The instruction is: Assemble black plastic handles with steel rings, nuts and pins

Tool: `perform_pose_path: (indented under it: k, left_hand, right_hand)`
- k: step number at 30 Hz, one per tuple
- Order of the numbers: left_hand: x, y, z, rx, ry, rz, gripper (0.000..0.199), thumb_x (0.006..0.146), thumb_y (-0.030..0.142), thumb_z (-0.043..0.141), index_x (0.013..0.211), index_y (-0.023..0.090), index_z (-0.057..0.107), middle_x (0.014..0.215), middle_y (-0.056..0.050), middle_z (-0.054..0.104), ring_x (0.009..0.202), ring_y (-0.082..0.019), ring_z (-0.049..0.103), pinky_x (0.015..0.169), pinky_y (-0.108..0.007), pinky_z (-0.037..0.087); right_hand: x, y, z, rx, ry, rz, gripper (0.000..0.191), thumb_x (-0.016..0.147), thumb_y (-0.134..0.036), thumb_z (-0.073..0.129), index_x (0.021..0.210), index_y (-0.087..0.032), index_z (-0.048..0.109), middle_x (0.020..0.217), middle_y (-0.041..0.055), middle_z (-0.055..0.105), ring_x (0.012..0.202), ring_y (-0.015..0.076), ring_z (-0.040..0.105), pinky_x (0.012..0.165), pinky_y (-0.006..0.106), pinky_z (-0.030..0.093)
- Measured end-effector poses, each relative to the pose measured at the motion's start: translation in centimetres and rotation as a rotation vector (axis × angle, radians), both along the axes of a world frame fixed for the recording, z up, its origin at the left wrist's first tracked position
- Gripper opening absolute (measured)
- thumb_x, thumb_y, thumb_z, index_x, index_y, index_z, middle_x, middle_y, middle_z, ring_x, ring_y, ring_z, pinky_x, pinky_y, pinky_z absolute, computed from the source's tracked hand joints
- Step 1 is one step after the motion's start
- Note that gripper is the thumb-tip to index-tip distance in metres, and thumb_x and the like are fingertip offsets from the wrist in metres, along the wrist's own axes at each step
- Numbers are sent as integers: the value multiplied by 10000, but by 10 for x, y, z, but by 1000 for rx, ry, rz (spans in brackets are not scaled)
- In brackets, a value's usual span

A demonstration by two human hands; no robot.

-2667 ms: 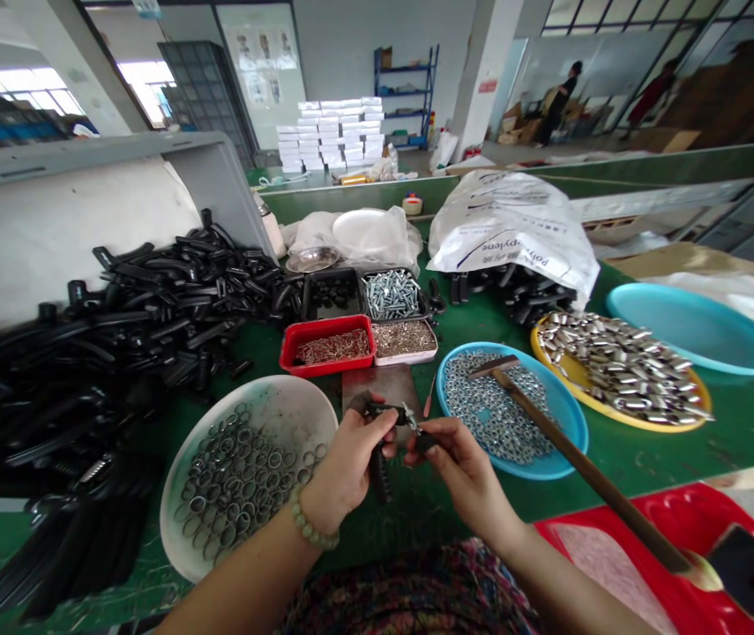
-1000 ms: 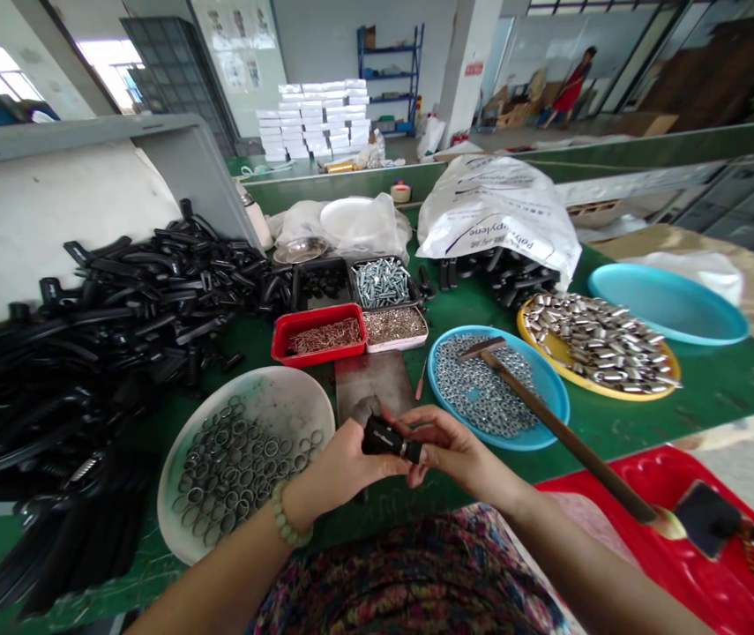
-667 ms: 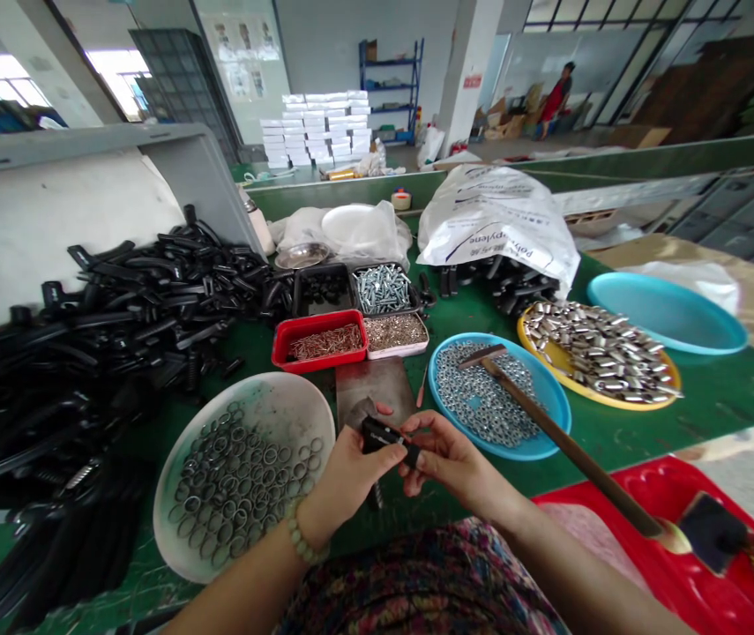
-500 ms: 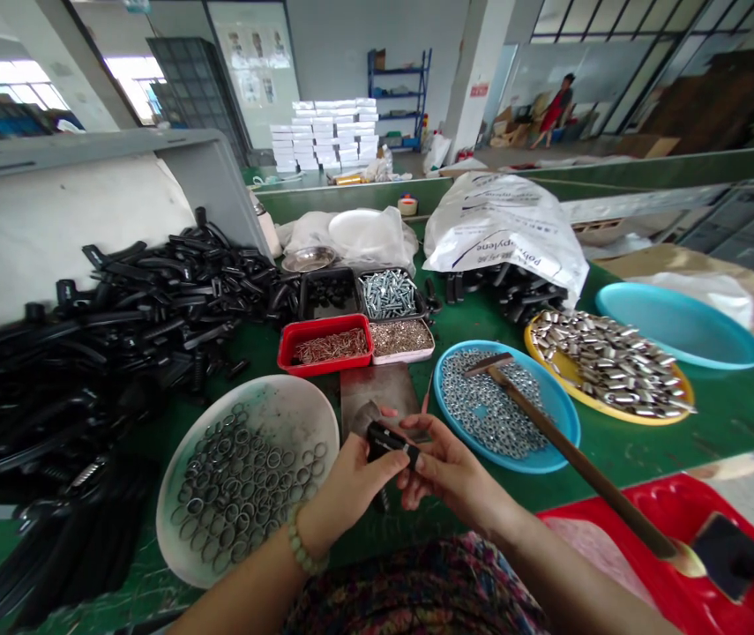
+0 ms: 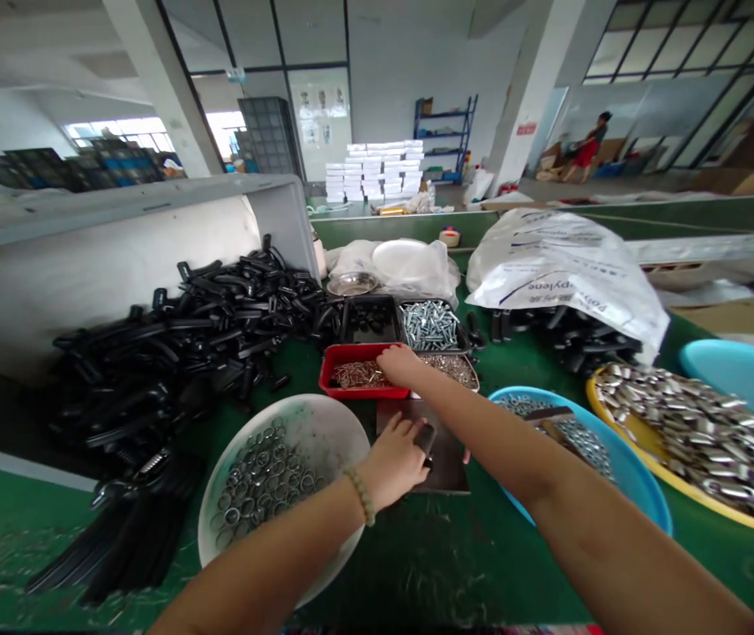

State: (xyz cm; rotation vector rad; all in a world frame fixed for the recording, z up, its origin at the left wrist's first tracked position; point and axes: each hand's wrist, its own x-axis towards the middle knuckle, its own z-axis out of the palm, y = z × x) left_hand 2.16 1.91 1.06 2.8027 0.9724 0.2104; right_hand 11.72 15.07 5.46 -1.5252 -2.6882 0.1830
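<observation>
My left hand [image 5: 398, 460], with a beaded bracelet at the wrist, is closed around a short black plastic piece [image 5: 425, 437] above a flat metal plate [image 5: 448, 467]. Most of that piece is hidden by my fingers. My right hand [image 5: 398, 364] reaches across to the right end of a red tray [image 5: 332, 390] of thin copper-coloured pins [image 5: 358, 375]. Its fingers point down, bent together, and their tips are hidden among the pins. A tray of small copper-coloured parts [image 5: 459, 369] lies partly behind my right wrist.
A white bowl of metal rings [image 5: 343, 414] stands at left, near a heap of black plastic parts [image 5: 218, 317]. To the right are a blue basin of nuts [image 5: 654, 503], a hammer [image 5: 558, 432] and a yellow basin of metal sleeves [image 5: 694, 441]. Screws [image 5: 429, 324] sit behind.
My right hand has left the black piece and moved forward to the red tray. My left hand keeps the piece over the plate. The view has tilted up and turned left.
</observation>
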Motion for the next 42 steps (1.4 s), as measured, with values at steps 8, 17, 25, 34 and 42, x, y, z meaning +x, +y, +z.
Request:
perform_pose_path:
  k: [8,17,25,34,42]
  left_hand:
    - [-17,-8,-2,-26,-130,160,487,802,307,577,1274,295,461,1264,-42,526,1185,-259,411,1091,-562,111]
    - [-5,-5,-8,-99,-180,273,458,705,247,574,1157,200,525,1143,-83,561,1066,-271,447,942,-414,319]
    - [-4,-8,-6,-79,-137,297,429,711,282,571,1126,175,542,1114,-101,557,1081,-278,441,954,-422,302]
    - [-5,-9,-7,-49,-139,289,409,721,270,555,1113,157,525,1115,-106,557,1072,-271,454,946,-412,307]
    - [-4,-9,-9,-46,-159,285,406,712,282,558,1095,148,527,1093,-108,565,1058,-279,460,924,-418,311]
  right_hand:
    - [13,1,-5,35,95,-3,175,850,-140,504,883,-128,676,972,147,677,1016,252,576,883,373,380]
    - [82,-102,-25,-243,513,-286,175,859,-294,504,831,-162,617,692,-9,629,629,130,574,560,231,445]
    - [74,-118,-39,-101,293,-243,137,881,-221,496,838,-138,596,850,81,640,812,185,581,721,281,414]
    - [68,-126,-33,57,46,-134,136,892,-217,510,840,-125,596,832,101,641,828,215,586,733,297,403]
    - [68,-127,-39,80,22,-144,168,906,-245,494,840,-129,598,813,81,644,780,201,583,690,291,397]
